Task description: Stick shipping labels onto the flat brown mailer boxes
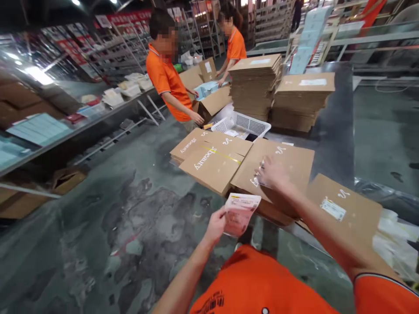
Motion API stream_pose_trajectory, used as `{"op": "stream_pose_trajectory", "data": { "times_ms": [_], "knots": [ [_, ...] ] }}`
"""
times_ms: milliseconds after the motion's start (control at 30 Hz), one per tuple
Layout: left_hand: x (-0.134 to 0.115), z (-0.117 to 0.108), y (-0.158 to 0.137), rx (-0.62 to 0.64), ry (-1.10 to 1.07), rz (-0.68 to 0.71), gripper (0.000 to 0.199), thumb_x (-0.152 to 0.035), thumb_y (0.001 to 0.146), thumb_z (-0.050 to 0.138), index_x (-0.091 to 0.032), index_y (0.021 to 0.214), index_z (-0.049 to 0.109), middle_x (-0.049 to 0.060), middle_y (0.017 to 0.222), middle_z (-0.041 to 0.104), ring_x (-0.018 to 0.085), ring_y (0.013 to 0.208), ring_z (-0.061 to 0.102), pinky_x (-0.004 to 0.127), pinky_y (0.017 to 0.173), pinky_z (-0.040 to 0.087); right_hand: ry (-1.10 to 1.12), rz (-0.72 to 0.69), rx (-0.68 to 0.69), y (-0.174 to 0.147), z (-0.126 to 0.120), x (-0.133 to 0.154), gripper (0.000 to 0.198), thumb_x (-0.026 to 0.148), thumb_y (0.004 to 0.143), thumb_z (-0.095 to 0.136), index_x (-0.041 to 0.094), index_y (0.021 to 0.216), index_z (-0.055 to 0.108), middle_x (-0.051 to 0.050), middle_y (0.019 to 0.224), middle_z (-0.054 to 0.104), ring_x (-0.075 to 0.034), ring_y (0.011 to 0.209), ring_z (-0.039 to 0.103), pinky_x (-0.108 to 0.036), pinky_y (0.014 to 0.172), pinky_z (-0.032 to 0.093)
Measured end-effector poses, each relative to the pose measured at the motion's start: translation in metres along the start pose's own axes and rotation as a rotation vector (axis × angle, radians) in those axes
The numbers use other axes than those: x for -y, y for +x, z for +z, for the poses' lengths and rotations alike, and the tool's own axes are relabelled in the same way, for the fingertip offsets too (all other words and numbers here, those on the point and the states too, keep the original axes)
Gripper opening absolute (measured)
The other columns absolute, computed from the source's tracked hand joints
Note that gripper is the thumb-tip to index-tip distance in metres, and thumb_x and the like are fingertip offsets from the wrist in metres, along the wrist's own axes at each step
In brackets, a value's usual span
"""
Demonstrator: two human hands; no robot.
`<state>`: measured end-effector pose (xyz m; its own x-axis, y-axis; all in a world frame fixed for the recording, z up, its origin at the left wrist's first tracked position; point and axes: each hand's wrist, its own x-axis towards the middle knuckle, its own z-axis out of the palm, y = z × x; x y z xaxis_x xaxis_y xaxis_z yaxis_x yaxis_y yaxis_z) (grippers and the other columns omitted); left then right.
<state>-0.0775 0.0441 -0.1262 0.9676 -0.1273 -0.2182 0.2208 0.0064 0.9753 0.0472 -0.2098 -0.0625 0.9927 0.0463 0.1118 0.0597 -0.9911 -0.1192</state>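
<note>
My left hand (216, 224) grips a sheaf of printed labels (241, 213) by its left edge, thumb on top. The top sheet is white with fine print, and pink shows below. It hangs just in front of a flat-topped cardboard box (291, 163) with white printing. Over that box my right hand (274, 172) reaches, palm down, its fingers bent and smeared by motion. Something small and pale shows at its fingertips, too blurred to name. Left of this box lie flat cartons (218, 163) printed "beauty" with a yellow strap across them.
Right of me lies a carton (347, 209) bearing a white label. Behind are a white plastic basket (240, 124) and stacks of folded cartons (253, 89). Two co-workers in orange shirts (168, 80) handle pale blue packs in an open box (214, 102). Clear plastic wrap (396, 244) lies far right.
</note>
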Motion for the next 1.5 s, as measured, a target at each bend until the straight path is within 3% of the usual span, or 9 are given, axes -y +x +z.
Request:
{"op": "stream_pose_trajectory", "data": {
  "times_ms": [233,467,633,733,900,1033,1167,1300,1500],
  "knots": [
    [-0.023,0.020,0.059,-0.032,0.100,0.224,0.033,-0.050,0.078,0.077,-0.019,0.091,0.082,0.012,0.146,0.065,0.031,0.147,0.048,0.042,0.128,0.028,0.149,0.143,-0.001,-0.038,0.006,-0.034,0.067,0.043,0.101,0.046,0.012,0.160,0.040,-0.021,0.168,0.030,-0.041,0.156,0.025,-0.061,0.125,0.023],
    [-0.015,0.041,0.021,0.207,-0.003,-0.086,0.054,-0.060,0.071,0.083,-0.014,0.099,0.081,0.009,0.100,0.080,0.025,0.093,0.072,0.038,0.090,0.059,0.915,0.732,-0.095,-0.128,-0.001,-0.132,0.042,0.046,0.095,0.054,0.009,0.110,0.071,-0.013,0.105,0.072,-0.023,0.091,0.065,-0.031,0.082,0.050],
    [-0.012,0.056,-0.007,0.274,-0.101,-0.259,0.060,-0.065,0.067,0.086,-0.014,0.100,0.080,0.010,0.100,0.080,0.024,0.091,0.073,0.037,0.086,0.060,0.886,1.080,-0.291,-0.236,0.015,-0.226,0.045,0.049,0.095,0.057,0.009,0.111,0.070,-0.018,0.114,0.070,-0.018,0.085,0.060,-0.032,0.077,0.045],
    [-0.006,0.066,-0.014,0.270,-0.083,-0.334,0.064,-0.067,0.061,0.089,-0.013,0.094,0.078,0.009,0.090,0.079,0.022,0.079,0.071,0.036,0.079,0.060,0.717,1.175,-0.072,-0.273,0.023,-0.256,0.049,0.043,0.098,0.053,0.001,0.117,0.068,-0.031,0.120,0.067,-0.028,0.096,0.063,-0.041,0.084,0.045],
    [0.003,0.091,-0.017,0.265,0.002,-0.349,0.069,-0.074,0.055,0.088,-0.011,0.082,0.075,0.006,0.077,0.073,0.018,0.070,0.065,0.032,0.071,0.055,0.681,0.717,-0.085,-0.212,0.006,-0.189,0.071,0.042,0.089,0.066,0.004,0.147,0.050,-0.032,0.149,0.050,-0.038,0.135,0.050,-0.048,0.107,0.041],
    [-0.007,0.094,-0.016,0.322,0.019,-0.265,0.069,-0.071,0.062,0.086,-0.010,0.092,0.076,0.011,0.091,0.076,0.025,0.088,0.069,0.035,0.084,0.054,1.063,0.082,0.072,-0.148,-0.023,-0.090,0.050,0.056,0.081,0.065,0.018,0.114,0.068,-0.009,0.106,0.072,-0.022,0.089,0.065,-0.032,0.076,0.052],
    [-0.039,0.088,-0.011,0.253,-0.116,-0.059,0.084,-0.044,0.059,0.095,-0.021,0.134,0.066,0.011,0.139,0.067,0.029,0.131,0.059,0.036,0.108,0.047,1.046,0.015,0.182,-0.129,-0.021,-0.032,0.050,0.064,0.088,0.050,0.018,0.069,0.060,-0.001,0.061,0.055,-0.014,0.058,0.047,-0.027,0.056,0.036],
    [-0.058,0.089,0.005,0.051,-0.026,0.004,0.037,-0.043,0.067,0.085,-0.015,0.086,0.072,0.003,0.083,0.072,0.017,0.079,0.064,0.028,0.078,0.052,1.043,-0.094,0.194,-0.129,-0.007,-0.012,0.053,0.065,0.091,0.049,0.018,0.082,0.069,-0.004,0.074,0.066,-0.017,0.070,0.058,-0.028,0.064,0.042],
    [-0.033,0.075,0.028,0.019,0.005,-0.123,0.056,-0.063,0.056,0.085,-0.017,0.057,0.053,-0.003,0.056,0.054,0.009,0.054,0.044,0.023,0.053,0.033,0.960,-0.095,0.147,-0.083,0.001,-0.023,0.043,0.054,0.093,0.049,0.018,0.080,0.068,-0.006,0.075,0.068,-0.018,0.071,0.058,-0.030,0.065,0.044]
  ]
}}
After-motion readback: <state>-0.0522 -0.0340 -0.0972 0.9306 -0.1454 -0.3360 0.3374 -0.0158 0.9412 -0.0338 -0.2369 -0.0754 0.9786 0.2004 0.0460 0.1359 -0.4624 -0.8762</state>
